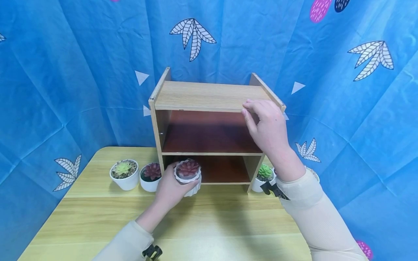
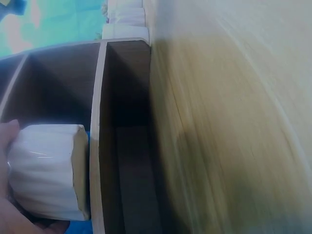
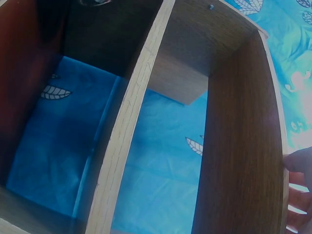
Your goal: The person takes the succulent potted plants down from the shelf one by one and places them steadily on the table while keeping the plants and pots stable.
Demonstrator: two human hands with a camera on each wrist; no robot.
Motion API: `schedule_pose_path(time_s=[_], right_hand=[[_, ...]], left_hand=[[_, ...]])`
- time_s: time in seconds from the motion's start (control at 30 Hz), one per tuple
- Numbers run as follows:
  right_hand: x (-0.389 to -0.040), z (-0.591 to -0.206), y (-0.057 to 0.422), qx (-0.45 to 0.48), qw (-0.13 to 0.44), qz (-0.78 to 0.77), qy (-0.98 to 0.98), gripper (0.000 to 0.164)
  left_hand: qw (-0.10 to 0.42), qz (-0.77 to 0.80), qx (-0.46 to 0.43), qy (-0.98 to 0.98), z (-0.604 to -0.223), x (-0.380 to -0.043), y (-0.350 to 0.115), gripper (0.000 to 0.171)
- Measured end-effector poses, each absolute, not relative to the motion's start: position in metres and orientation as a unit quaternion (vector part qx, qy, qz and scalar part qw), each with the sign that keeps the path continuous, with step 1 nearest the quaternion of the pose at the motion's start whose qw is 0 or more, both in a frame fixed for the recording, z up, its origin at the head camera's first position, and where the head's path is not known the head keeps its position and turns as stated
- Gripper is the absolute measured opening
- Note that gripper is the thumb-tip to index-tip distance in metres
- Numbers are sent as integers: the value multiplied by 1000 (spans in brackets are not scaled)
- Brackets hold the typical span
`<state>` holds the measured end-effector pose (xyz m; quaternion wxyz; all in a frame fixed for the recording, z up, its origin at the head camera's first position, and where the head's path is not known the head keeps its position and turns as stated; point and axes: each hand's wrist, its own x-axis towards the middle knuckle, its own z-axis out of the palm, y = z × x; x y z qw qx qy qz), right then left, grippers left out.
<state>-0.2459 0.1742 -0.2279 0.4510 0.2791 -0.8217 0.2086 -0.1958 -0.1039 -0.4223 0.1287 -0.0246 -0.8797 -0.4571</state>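
My left hand (image 1: 170, 187) grips a white ribbed pot (image 1: 194, 188) holding a dark red succulent (image 1: 188, 168). The pot is in front of the lower part of a wooden shelf unit (image 1: 209, 96). In the left wrist view, the white pot (image 2: 46, 170) appears on its side at the opening beside a shelf board (image 2: 99, 126). Up at the unit's top board, my right hand (image 1: 269, 127) holds the front edge near the right corner, thumb low and fingers above. The right wrist view shows that thumb (image 3: 298, 160) right at the board's edge.
Left of the unit stand two white pots, one with a green succulent (image 1: 125, 174) and one with a dark red succulent (image 1: 151, 173). A bright green succulent (image 1: 265, 172) stands at the right, with another pot partly hidden by my sleeve. Blue patterned cloth (image 1: 98, 72) hangs behind the wooden table (image 1: 98, 217).
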Motion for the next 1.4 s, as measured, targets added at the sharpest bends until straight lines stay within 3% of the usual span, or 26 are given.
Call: schedule_pose_path(time_s=[1.4], right_hand=[[-247, -229, 175, 277, 456, 202, -821, 23]], left_hand=[[153, -451, -1, -879, -400, -166, -122, 105]])
